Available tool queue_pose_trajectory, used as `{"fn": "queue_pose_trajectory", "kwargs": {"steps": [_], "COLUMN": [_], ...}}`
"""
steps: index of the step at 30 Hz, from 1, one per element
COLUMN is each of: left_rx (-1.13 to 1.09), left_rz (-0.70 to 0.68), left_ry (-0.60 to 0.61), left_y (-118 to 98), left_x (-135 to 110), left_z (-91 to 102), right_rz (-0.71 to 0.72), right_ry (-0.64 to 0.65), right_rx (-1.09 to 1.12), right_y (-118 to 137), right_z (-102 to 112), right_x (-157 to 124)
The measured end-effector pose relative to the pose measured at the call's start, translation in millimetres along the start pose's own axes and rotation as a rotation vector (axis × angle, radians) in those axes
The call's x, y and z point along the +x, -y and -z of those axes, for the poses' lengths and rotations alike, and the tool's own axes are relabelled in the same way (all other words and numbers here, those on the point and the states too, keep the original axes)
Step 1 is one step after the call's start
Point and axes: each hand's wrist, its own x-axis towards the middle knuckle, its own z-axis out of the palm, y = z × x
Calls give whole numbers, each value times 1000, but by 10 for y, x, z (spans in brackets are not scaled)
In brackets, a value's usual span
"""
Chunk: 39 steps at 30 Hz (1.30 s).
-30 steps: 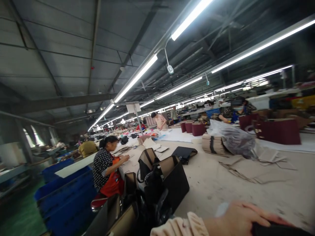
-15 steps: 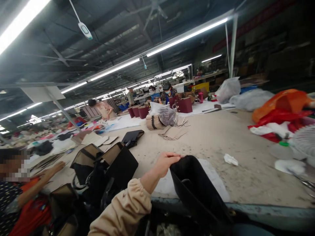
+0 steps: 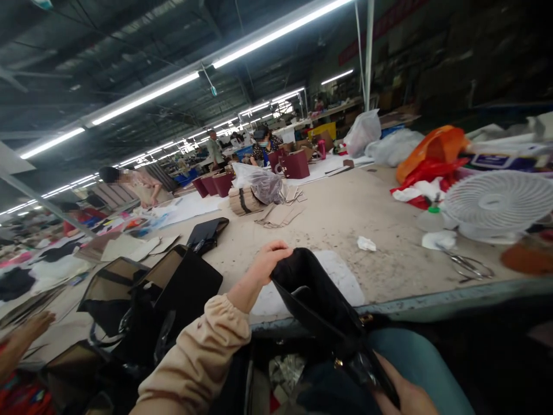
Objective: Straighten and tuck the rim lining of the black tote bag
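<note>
A black handbag [image 3: 298, 314] is tilted toward me over the table's front edge, its mouth open and its dark lining showing. My left hand [image 3: 265, 265] grips the far end of its rim, thumb and fingers closed on the edge. At the near end, my right hand [image 3: 401, 386] is closed around a black strap or edge of the bag, with some of its fingers hidden. Small gold-coloured metal fittings [image 3: 338, 363] show on that near side. Under the bag's far end lies a white sheet [image 3: 341, 271] on the table.
Black bags with tan insides [image 3: 190, 288] stand to the left, near a co-worker's hand [image 3: 37, 328]. Scissors [image 3: 469, 266], a white fan [image 3: 496, 202] and a green-capped bottle [image 3: 431, 219] are on the right. Bundled brown pieces [image 3: 244, 202] lie farther back.
My view has turned right, bringing the fan and scissors into fuller sight. My right hand now shows at the bag's near end. My left hand keeps its hold on the rim.
</note>
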Motion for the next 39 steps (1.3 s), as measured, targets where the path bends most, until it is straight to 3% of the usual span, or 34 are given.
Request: {"fn": "queue_pose_trajectory", "kwargs": {"steps": [6, 12, 15, 18, 19, 22, 24, 26, 31, 35, 39], "left_rx": [-166, -243, -225, -32, 169, 693, 897, 1020, 1180, 1141, 1054], "left_rz": [-105, -255, -405, -655, -782, -986, -1014, -1006, -1041, -1133, -1138], "left_ry": [-18, -253, -408, -491, -470, -197, -84, -60, 21, 132, 150], "left_y": [71, 419, 563, 572, 551, 472, 448, 464, 632, 768, 722], "left_x": [-18, -8, -204, -570, -697, -981, -1070, -1110, -1192, -1264, -1323], "left_z": [67, 99, 103, 70, 42, -93, -202, -304, -458, -500, -499], "right_rz": [32, 23, 12, 8, 6, -6, -17, -31, -42, -39, -47], "right_ry": [-68, -84, -78, -65, -58, -32, -15, 6, 42, 54, 52], "right_rx": [-21, -15, -25, -33, -37, -52, -48, -32, 9, 44, 84], "right_y": [96, 157, 190, 208, 208, 194, 187, 198, 261, 258, 264], "right_z": [-37, -14, -17, -19, -19, -24, -30, -35, -40, -48, -45], "right_x": [16, 2, -14, -25, -28, -31, -32, -32, -34, -48, -61]}}
